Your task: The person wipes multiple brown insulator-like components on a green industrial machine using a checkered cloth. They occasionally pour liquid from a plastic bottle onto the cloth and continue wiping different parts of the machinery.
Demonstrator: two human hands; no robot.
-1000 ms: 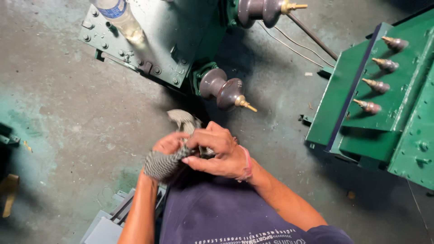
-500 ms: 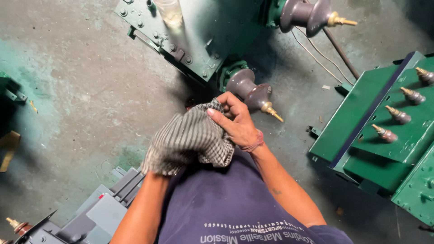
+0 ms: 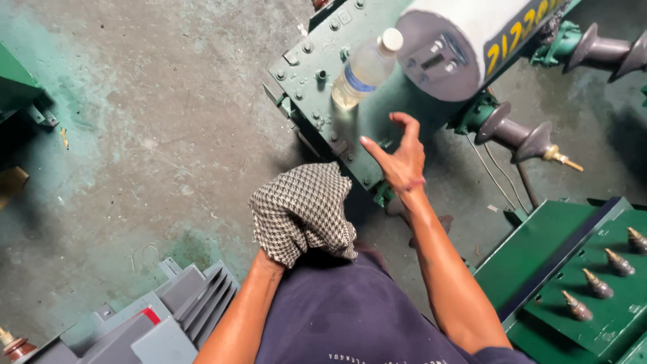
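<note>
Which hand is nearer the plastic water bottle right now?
The right hand. It is open, just below and right of the water bottle, not touching. The left hand is lower, wrapped in the checked cloth.

A grey finned housing (image 3: 145,320) sat on the stained concrete floor (image 3: 135,135) at lower left. Brown ribbed insulators (image 3: 519,135) jutted at upper right, near a green lid (image 3: 573,269) bearing brass-tipped studs (image 3: 596,283).

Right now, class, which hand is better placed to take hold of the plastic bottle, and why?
The right hand: it is bare, its fingers spread, and it sits just below the plastic bottle. The left hand is wrapped under the checked cloth, farther away.
</note>
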